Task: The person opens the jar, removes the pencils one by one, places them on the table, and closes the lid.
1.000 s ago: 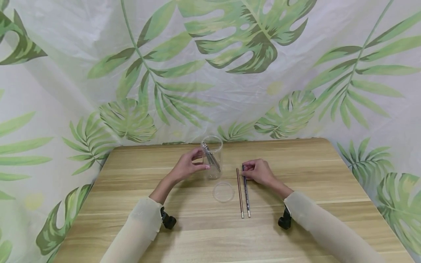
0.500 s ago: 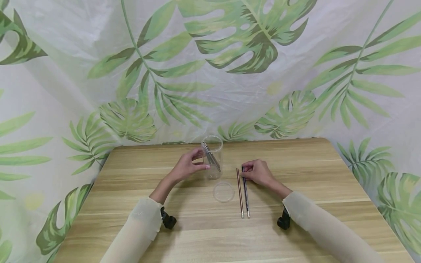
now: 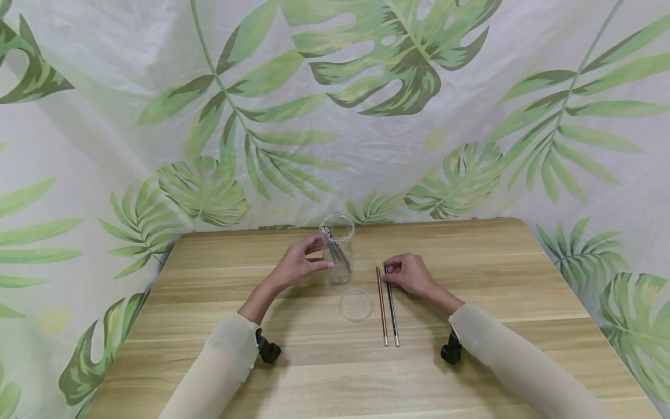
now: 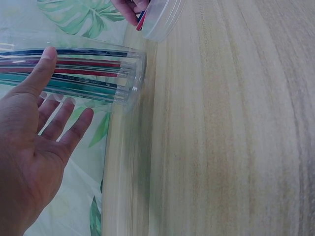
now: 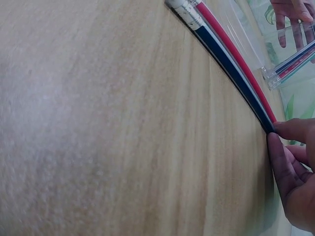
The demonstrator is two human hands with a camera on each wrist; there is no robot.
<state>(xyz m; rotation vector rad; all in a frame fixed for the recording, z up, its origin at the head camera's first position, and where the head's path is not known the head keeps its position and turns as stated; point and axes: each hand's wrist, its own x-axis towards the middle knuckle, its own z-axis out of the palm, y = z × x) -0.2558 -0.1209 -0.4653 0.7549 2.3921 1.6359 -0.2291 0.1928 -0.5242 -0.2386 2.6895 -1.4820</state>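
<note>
A clear plastic jar (image 3: 345,272) stands upright toward the back of the table, with several pencils (image 4: 88,73) leaning inside it. My left hand (image 3: 297,265) holds the jar from its left side, thumb in front and fingers behind, as the left wrist view shows. On the tabletop two pencils lie side by side, eraser ends toward me: a red one (image 3: 382,305) on the left and a dark blue one (image 3: 392,314) on the right. The far end of the dark blue pencil is pinched between the thumb and finger of my right hand (image 3: 412,274).
A round clear lid (image 3: 356,305) lies flat in front of the jar, left of the two pencils. The wooden table (image 3: 314,384) ends at a leaf-patterned cloth (image 3: 293,151) behind it. A black camera is worn at each wrist.
My right hand has shifted very slightly left, with the dark blue pencil's far end moving a little toward the red one. The left hand and jar stay put.
</note>
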